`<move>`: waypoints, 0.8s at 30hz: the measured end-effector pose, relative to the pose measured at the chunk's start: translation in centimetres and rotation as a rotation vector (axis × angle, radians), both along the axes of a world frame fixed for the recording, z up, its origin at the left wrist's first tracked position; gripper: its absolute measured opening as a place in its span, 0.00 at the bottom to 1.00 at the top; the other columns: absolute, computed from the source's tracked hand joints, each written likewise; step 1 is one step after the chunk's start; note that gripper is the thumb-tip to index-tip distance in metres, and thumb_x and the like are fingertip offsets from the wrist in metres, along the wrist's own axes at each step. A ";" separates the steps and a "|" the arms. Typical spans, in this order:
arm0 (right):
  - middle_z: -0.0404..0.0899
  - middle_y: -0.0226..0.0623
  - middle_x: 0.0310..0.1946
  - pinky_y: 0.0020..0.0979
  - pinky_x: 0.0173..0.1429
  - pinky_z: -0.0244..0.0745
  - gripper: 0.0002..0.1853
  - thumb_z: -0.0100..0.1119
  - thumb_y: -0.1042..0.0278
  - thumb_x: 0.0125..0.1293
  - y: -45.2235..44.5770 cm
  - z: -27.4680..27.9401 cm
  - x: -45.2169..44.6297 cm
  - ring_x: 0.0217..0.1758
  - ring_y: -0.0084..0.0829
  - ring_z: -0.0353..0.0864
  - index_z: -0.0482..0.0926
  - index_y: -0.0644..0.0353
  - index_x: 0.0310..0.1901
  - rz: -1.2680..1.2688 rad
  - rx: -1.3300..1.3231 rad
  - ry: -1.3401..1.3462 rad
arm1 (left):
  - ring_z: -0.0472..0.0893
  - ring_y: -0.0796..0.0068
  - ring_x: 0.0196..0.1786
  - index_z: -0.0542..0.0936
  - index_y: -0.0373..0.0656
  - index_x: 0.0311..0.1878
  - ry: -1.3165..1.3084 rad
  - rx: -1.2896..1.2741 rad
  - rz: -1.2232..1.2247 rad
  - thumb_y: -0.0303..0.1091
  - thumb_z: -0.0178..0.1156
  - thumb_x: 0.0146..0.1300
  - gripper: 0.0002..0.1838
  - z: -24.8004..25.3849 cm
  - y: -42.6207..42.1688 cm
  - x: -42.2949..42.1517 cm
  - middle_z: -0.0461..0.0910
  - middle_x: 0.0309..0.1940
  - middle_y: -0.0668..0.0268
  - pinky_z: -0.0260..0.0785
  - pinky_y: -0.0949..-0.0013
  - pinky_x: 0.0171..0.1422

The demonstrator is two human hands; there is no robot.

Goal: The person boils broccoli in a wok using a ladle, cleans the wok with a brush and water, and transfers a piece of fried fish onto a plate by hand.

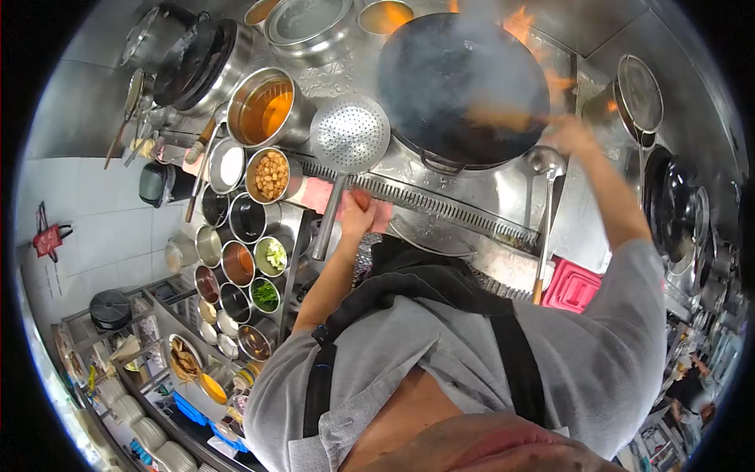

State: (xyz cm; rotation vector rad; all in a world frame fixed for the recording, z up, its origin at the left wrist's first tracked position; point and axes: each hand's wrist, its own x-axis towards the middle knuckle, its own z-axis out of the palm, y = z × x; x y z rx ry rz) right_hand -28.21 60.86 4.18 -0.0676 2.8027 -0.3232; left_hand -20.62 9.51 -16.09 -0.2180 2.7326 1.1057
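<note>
In the head view my left hand [359,214] is closed on a pink cloth [318,194] at the stove's front edge. Just left of it, a perforated ladle [350,134] lies with its handle toward me. My right hand [572,135], blurred by motion, grips a blurred brown tool [503,118] over the large black wok [425,86]. Smoke rises from the wok, and orange flames [519,25] show around its far and right rim. Smoke and blur hide part of the wok's inside and the tool's far end.
A pot of orange liquid [266,110] and a bowl of brown cubes [271,175] stand left. Below are several metal containers, one with chopped greens [265,295]. A long-handled ladle [548,197] and a pink plastic container [572,285] are right. People appear at the far right edge.
</note>
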 end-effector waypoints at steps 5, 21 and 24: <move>0.83 0.46 0.38 0.47 0.49 0.77 0.24 0.49 0.58 0.61 2.3 1.4 -5.3 0.44 0.50 0.82 0.72 0.47 0.60 -0.400 0.336 0.404 | 0.79 0.46 0.51 0.66 0.36 0.58 -0.018 0.034 0.009 0.43 0.68 0.48 0.36 0.8 0.3 0.7 0.78 0.46 0.43 0.69 0.55 0.55; 0.80 0.51 0.45 0.46 0.54 0.75 0.26 0.57 0.49 0.61 7.4 1.7 1.6 0.49 0.49 0.80 0.71 0.41 0.61 -0.485 0.199 0.415 | 0.67 0.41 0.63 0.57 0.32 0.69 0.432 0.020 0.028 0.43 0.69 0.49 0.48 2.7 0.3 8.4 0.67 0.61 0.38 0.59 0.55 0.69; 0.77 0.55 0.50 0.45 0.57 0.73 0.28 0.55 0.48 0.64 7.3 1.7 8.0 0.54 0.51 0.77 0.67 0.44 0.66 -0.663 -0.140 0.615 | 0.68 0.45 0.64 0.62 0.29 0.66 0.400 0.084 0.087 0.39 0.67 0.54 0.40 1.6 0.1 12.4 0.67 0.61 0.40 0.57 0.54 0.70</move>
